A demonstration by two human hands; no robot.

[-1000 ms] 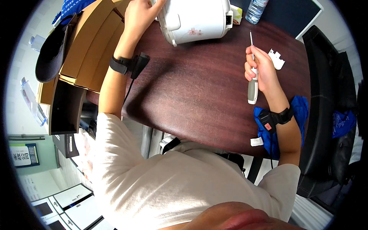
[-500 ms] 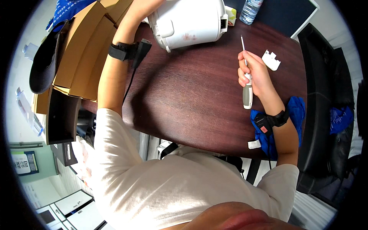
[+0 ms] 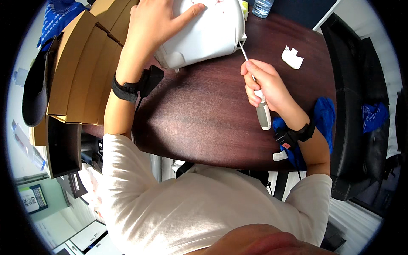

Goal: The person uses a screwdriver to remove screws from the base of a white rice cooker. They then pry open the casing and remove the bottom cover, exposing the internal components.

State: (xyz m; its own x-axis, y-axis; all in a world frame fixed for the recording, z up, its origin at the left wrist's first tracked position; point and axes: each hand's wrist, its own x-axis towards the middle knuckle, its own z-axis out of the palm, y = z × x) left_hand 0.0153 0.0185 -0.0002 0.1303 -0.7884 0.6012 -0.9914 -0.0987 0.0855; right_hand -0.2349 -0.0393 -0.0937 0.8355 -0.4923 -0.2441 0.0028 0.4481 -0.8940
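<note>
A white, rounded appliance (image 3: 208, 36), like an electric hot-water pot, lies on its side at the far edge of the table; its far part is cut off by the picture's edge. My left hand (image 3: 155, 21) rests on its near left side, thumb stretched out over the white shell. In my right hand (image 3: 268, 83) is a screwdriver (image 3: 263, 114) with a grey-and-white handle, fingers closed round its shaft and upper handle. Its tip reaches the opening at the appliance's right end. A small notched white plastic cover (image 3: 292, 58) lies on the table to the right of that hand.
The dark wooden table (image 3: 195, 114) has cardboard boxes (image 3: 74, 72) along its left side. A water bottle (image 3: 262, 7) stands at the back, beside a dark panel. Blue cloth (image 3: 324, 123) lies by my right forearm. A black sofa (image 3: 352, 106) is beyond the right edge.
The screwdriver has moved up and left, and its tip now meets the appliance's right end. My left hand has come nearer, onto the side of the shell. The view has shifted slightly.
</note>
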